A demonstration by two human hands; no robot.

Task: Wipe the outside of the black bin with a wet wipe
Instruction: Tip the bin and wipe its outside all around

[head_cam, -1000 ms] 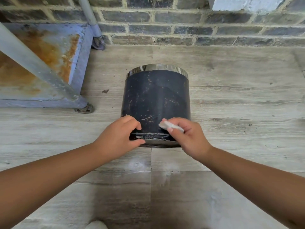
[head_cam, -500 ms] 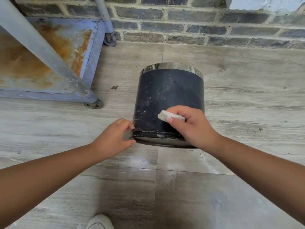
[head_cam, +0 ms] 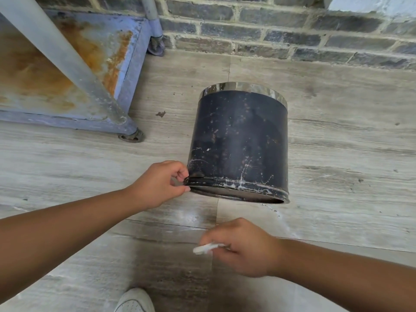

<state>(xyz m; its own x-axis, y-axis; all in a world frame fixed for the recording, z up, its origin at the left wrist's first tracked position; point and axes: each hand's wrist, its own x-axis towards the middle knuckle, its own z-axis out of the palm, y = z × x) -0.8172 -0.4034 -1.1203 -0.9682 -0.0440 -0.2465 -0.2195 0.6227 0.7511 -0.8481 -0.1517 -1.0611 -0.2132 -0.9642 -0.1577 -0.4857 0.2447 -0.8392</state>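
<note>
The black bin (head_cam: 239,140) lies on its side on the floor (head_cam: 337,154), its base rim toward the person and its chrome band (head_cam: 244,88) at the far end, toward the brick wall (head_cam: 270,30). Its dark side is speckled with pale spots, and whitish streaks run along the ridge near the base (they look wet, though that is hard to tell).

The left hand (head_cam: 161,184) is at the bin's base on the left side, fingers curled, with thumb and fingertips pinching the base rim. The right hand (head_cam: 242,247) is apart from the bin, nearer the person and over the floor, its fingers curled around a folded white wet wipe (head_cam: 206,248), which sticks out to the left of the fingertips and is slightly blurred.

The floor is pale grey wood-look tile with a few dark specks and a small dark mark (head_cam: 161,113) to the left of the bin. Farther left stands a rusty blue metal cart (head_cam: 67,64) on castors, one wheel (head_cam: 131,136) near the bin's left side, with a grey post (head_cam: 67,61) slanting across it. The toe of a white shoe (head_cam: 135,300) shows at the bottom edge.
</note>
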